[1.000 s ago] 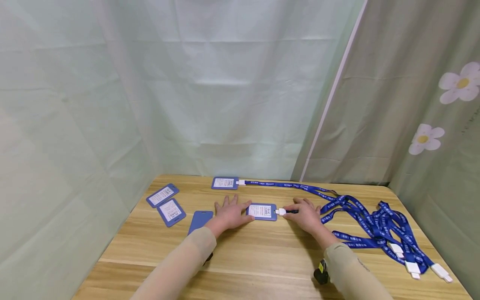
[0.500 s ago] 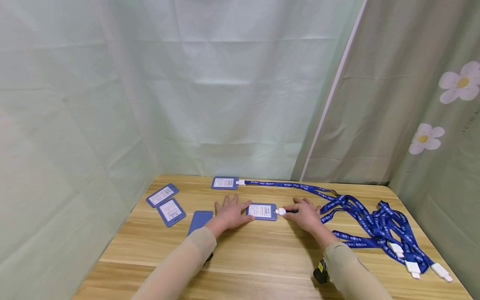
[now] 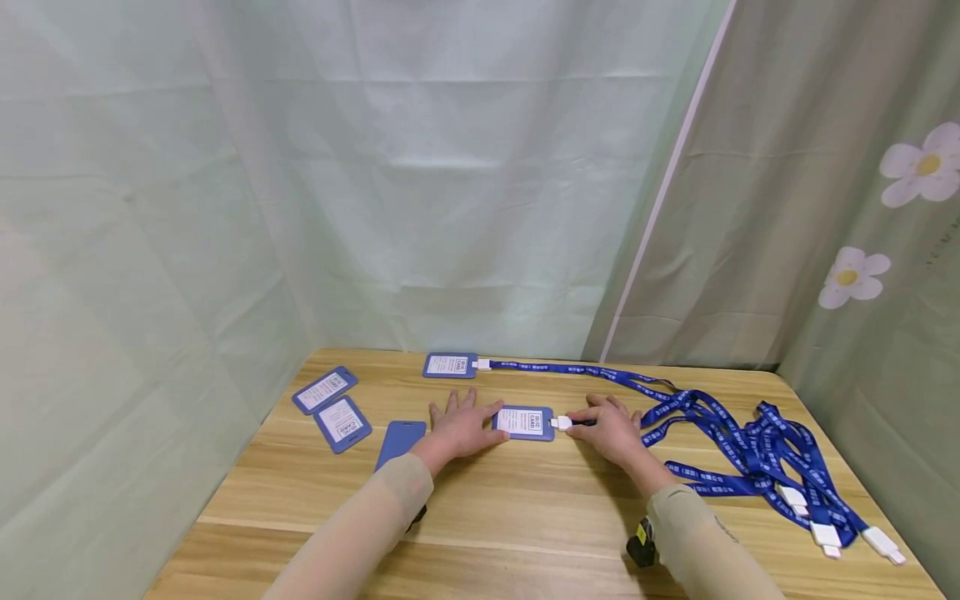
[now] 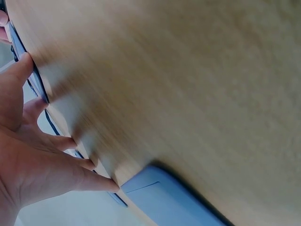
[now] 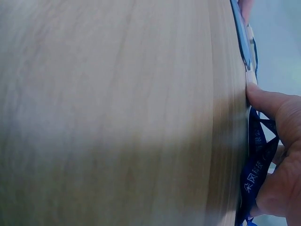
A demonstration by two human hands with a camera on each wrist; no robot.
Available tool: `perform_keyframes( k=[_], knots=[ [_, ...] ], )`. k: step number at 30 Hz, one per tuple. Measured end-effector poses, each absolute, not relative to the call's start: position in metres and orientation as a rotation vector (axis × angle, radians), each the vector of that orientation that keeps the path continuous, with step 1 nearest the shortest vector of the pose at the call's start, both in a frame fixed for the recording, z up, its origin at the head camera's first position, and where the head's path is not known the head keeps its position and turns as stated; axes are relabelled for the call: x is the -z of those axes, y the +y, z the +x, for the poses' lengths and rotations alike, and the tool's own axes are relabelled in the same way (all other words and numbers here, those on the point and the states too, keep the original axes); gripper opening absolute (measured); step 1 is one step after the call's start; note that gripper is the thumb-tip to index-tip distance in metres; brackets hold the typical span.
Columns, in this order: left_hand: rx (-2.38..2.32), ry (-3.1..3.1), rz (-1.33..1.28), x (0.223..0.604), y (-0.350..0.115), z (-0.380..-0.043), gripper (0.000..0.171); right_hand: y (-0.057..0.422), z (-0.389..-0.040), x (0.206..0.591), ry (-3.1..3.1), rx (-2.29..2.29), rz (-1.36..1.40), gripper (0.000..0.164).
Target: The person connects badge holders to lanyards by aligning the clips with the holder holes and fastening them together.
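Note:
In the head view a blue ID card holder with a white printed card lies flat on the wooden table. Its left end is under the thumb and index fingertip of my left hand, whose fingers are spread and fairly straight. At its slotted right end sits the white clip of a blue lanyard, pinched between the thumb and index finger of my right hand. The right wrist view shows that thumb on the clip and the dark blue lanyard strap running beneath the palm.
Two card holders lie at the left, and a blank-faced one is by the left forearm. Behind the hands, another holder is joined to a lanyard. Tangled blue lanyards with white clips cover the right side. Curtains border the table.

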State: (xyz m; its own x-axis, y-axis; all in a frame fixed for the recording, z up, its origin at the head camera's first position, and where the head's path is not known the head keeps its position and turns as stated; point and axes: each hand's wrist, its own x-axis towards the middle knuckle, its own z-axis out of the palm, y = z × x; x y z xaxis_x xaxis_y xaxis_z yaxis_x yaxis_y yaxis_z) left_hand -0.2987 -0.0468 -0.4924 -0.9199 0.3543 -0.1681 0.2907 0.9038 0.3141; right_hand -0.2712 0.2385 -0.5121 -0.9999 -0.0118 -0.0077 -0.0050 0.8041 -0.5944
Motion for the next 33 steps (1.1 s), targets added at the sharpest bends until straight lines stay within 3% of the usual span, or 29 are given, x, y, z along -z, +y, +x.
perform_keyframes(
  k=[33],
  knots=[
    [-0.432,2.862,0.482,0.4955,-0.0453,-0.2981,0.069,0.2343,-0.271,0.5126,2.968,1.004,-0.01,0.029]
  ],
)
